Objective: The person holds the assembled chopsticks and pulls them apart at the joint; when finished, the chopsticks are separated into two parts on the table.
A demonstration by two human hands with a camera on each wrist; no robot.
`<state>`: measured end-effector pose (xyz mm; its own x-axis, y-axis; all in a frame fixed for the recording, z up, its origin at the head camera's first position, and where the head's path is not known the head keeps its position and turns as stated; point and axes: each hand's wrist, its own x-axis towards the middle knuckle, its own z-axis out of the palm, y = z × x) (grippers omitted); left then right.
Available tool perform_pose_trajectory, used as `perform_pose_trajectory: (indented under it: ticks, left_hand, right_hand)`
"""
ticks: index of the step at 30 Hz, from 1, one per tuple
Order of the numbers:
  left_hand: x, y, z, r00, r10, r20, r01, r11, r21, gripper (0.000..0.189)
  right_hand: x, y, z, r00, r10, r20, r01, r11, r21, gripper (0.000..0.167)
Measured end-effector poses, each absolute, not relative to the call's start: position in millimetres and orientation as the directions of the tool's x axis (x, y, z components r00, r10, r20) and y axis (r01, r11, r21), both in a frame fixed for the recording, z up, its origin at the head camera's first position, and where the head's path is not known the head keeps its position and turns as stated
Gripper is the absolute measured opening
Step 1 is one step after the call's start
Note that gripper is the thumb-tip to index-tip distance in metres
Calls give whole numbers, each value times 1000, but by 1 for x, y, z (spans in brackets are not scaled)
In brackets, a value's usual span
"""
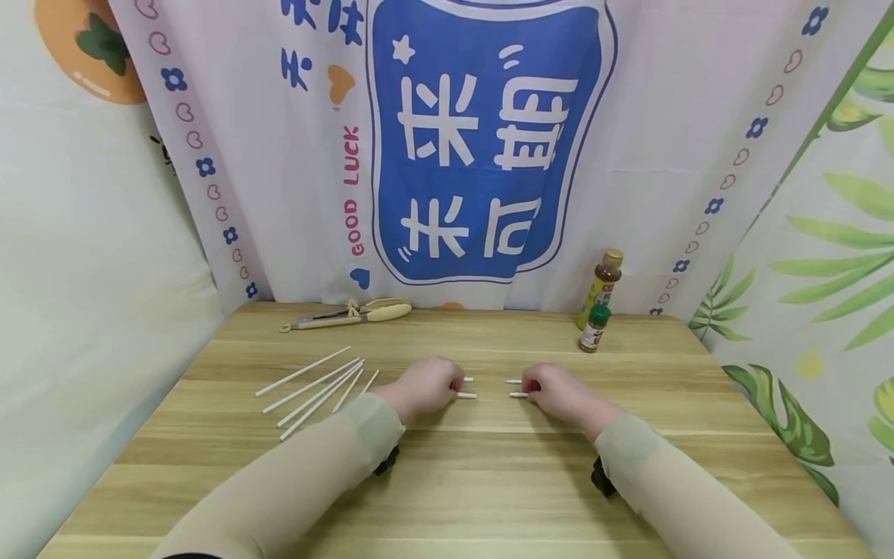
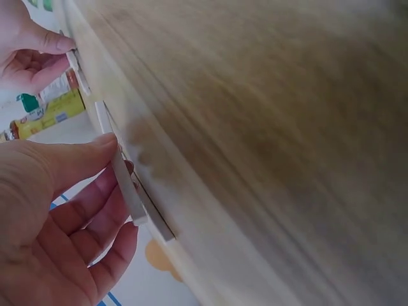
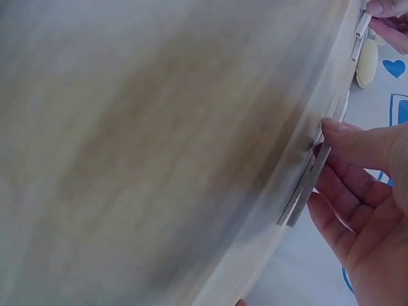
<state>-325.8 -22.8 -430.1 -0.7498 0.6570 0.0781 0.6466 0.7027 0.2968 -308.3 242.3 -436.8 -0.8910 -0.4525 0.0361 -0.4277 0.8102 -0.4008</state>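
1. Long white sticks (image 1: 303,371) are lying slantwise on our wooden table (image 1: 461,481), nearer our left hand (image 1: 424,386).
2. This hand is pinching the near left stick (image 2: 127,190), the far left stick (image 1: 469,380) showing just beyond.
3. Between hands, stick ends are facing across a gap, axes running left to right.
4. Our right hand (image 1: 561,394) is pinching the near right stick (image 3: 309,187), the far right stick (image 1: 514,381) showing just beyond.

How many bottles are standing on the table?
2. A tall, yellow-labelled, gold-capped bottle stands toward the back right of the light wooden table; a short, green-capped bottle stands just in front of it, nearer the right hand.
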Motion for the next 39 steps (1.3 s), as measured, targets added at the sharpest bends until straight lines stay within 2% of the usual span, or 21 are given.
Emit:
perform_pose_trajectory:
  ticks: [18,24,28,35,39]
  left_hand:
    - [-331,-32,-430,-795,604,57,585,739,335,14]
    - [-329,-65,-408,-858,512,33,474,766,434,7]
    - [-329,-100,-396,-889,457,22,418,791,446,4]
    - [-319,-151,-398,-918,391,-67,353,882,312,14]
    - [-310,-159,-405,-916,374,-146,321,901,291,22]
  right_hand:
    - [-310,243,-435,-891,-452,34,-426,808,-406,20]
    - [-310,240,-436,-880,-472,44,-449,800,-398,22]
    - [-310,240,-437,-876,-478,60,-461,795,-395,23]
    - [-310,241,-436,-874,-484,44,-463,802,-377,24]
    - [-310,242,-436,-874,-485,31,-463,810,-361,25]
